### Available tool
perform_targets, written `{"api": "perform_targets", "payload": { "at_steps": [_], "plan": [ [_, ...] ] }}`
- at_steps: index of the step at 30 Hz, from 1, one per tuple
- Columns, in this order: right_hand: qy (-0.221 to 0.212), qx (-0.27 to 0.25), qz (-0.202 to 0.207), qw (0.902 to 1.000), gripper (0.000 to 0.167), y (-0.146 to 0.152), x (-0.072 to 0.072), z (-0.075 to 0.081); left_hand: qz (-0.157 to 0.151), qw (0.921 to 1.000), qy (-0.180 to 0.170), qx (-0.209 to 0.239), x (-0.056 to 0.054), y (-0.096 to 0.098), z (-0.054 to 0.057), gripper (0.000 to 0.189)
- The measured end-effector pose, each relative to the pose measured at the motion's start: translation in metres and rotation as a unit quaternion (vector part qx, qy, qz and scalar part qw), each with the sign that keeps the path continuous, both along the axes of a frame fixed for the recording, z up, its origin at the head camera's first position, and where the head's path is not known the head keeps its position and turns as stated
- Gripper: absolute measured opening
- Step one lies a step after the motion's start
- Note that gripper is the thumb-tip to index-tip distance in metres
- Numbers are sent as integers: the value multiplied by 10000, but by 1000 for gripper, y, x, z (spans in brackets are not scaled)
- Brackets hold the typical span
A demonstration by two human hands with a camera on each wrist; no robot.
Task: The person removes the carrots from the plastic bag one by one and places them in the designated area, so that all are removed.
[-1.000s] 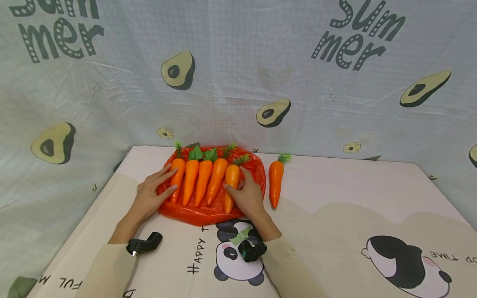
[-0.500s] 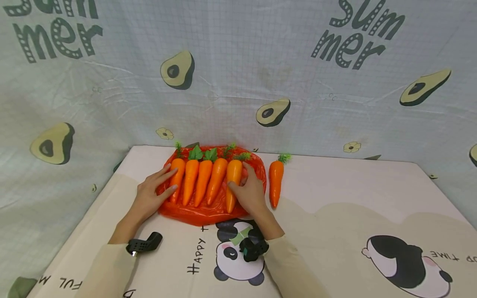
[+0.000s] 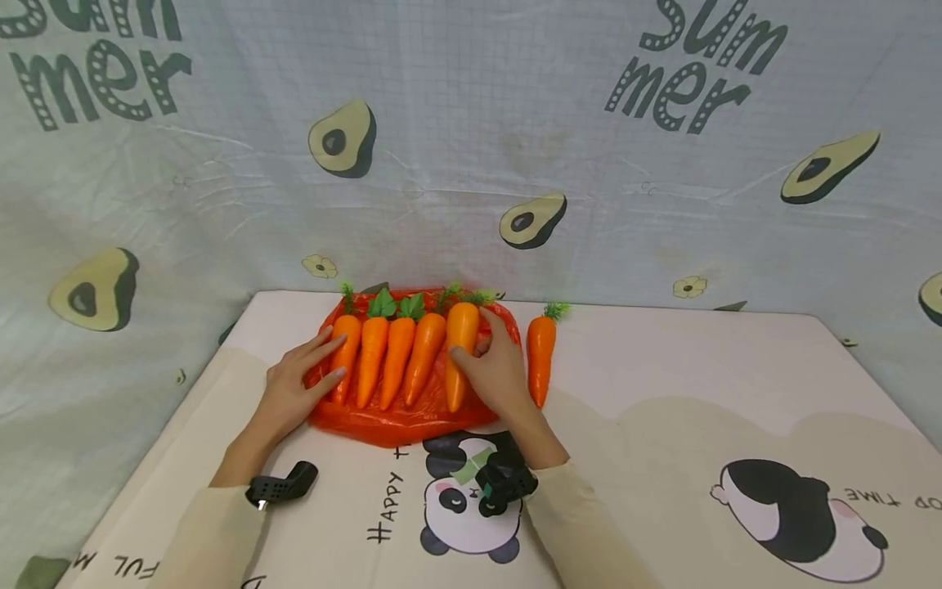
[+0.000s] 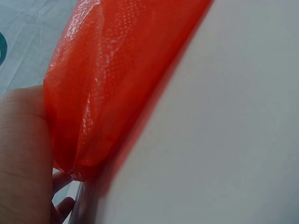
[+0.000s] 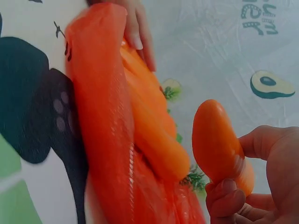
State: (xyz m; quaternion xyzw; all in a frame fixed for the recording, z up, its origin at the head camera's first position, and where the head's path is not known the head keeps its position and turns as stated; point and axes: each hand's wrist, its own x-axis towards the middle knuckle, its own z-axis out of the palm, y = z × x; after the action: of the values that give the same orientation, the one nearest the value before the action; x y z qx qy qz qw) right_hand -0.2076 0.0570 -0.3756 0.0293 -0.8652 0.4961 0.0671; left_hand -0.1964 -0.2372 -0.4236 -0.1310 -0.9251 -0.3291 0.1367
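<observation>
My right hand (image 3: 502, 372) pinches a toy carrot (image 3: 462, 335) between thumb and fingers at the right side of a red plastic bag (image 3: 397, 427). In the right wrist view the held carrot (image 5: 216, 140) is raised off the bag, blunt tip toward the camera. Several other carrots (image 3: 373, 356) lie side by side on the bag, green tops toward the back wall. My left hand (image 3: 290, 384) rests its extended fingers on the leftmost carrot (image 3: 346, 348) and the bag's left edge. The left wrist view shows the bag (image 4: 107, 88) against that hand; its fingertips are mostly hidden.
One more carrot (image 3: 540, 360) lies on the table just right of the bag. The light table cover (image 3: 662, 360) carries printed pandas and lettering. A hanging cloth (image 3: 441, 147) with avocado prints stands close behind the bag.
The right hand has tightened its hold on the rightmost carrot, straightened it and raised it a little from the bag. The left hand stays in place. The head view has shifted slightly.
</observation>
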Motion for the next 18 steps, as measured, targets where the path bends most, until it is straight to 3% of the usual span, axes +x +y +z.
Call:
{"api": "perform_targets", "payload": {
  "at_steps": [10,18],
  "plan": [
    [126,-19,-114,9999,67,24,3,16,-42,10000,18,42,-1,1,0,55],
    [253,311,-257,9989,66,43,1,12,-55,10000,34,4,-2,0,-1,54]
  ]
}}
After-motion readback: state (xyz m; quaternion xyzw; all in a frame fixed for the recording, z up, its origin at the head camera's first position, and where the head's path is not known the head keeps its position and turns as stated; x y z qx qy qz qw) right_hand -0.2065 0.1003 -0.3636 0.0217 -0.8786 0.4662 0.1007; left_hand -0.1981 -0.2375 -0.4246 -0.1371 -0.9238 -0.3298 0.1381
